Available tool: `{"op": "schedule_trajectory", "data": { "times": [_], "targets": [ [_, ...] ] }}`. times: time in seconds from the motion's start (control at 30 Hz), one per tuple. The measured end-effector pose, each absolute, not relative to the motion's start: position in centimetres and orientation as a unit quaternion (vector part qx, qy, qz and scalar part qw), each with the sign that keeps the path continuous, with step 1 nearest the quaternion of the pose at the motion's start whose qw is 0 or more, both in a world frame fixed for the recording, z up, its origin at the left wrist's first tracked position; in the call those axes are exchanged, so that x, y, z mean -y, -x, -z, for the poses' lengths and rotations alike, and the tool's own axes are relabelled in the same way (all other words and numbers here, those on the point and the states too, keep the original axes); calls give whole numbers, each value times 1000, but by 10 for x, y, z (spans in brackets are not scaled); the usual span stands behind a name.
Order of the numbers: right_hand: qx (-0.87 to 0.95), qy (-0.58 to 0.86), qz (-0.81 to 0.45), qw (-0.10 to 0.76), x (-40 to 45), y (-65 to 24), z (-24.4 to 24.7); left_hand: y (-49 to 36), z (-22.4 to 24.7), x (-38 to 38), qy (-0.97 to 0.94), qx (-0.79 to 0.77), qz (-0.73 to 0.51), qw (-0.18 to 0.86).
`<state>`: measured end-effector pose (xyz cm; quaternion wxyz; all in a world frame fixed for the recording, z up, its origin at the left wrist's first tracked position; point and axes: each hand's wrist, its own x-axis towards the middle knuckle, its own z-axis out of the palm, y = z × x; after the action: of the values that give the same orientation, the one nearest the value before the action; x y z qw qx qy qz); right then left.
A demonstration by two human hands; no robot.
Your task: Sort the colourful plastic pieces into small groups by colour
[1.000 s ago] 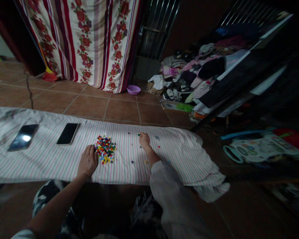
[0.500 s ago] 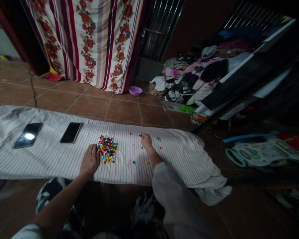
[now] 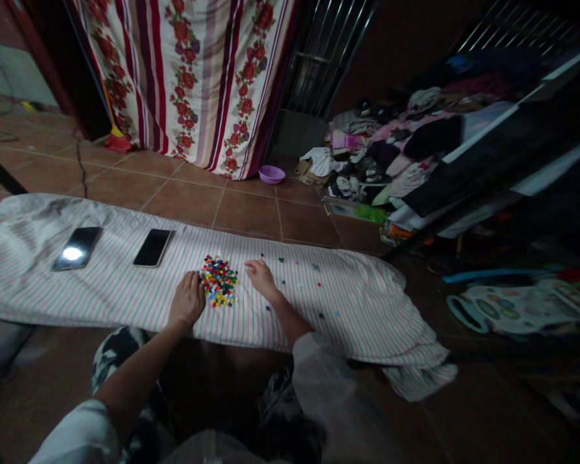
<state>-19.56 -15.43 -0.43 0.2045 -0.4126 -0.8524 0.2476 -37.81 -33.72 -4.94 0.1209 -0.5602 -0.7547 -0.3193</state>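
Observation:
A pile of small multicoloured pieces (image 3: 219, 281) lies on the striped cloth (image 3: 140, 303). My left hand (image 3: 187, 300) rests flat at the pile's left edge, its fingers extended. Just right of the pile is my right hand (image 3: 261, 277), its thumb and forefinger pinched together; whatever is between them is too small to name. Several single pieces are scattered farther right, among them a red piece (image 3: 319, 284), a dark green piece (image 3: 281, 260) and a light blue piece (image 3: 337, 314).
Two phones, one with a bright reflection (image 3: 77, 248) and one dark (image 3: 153, 247), lie left of the hands. Beyond the cloth are a purple basin (image 3: 271, 174), a floral curtain (image 3: 207, 77) and heaped clothes (image 3: 391, 138). A colourful plastic item (image 3: 507, 306) is at right.
My right hand has moved left toward the pile, leaving the green piece on the cloth. My left hand stays beside the pile. The whole view has shifted slightly.

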Motion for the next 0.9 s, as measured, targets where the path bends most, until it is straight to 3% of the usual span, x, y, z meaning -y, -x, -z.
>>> {"op": "schedule_trajectory", "data": {
  "times": [0.23,0.9],
  "targets": [
    [871,422,-218,127,186,216,5,378,49,337,562,747,337,116],
    [846,479,-204,119,183,221,2,380,52,337,580,736,324,131]
  ]
}}
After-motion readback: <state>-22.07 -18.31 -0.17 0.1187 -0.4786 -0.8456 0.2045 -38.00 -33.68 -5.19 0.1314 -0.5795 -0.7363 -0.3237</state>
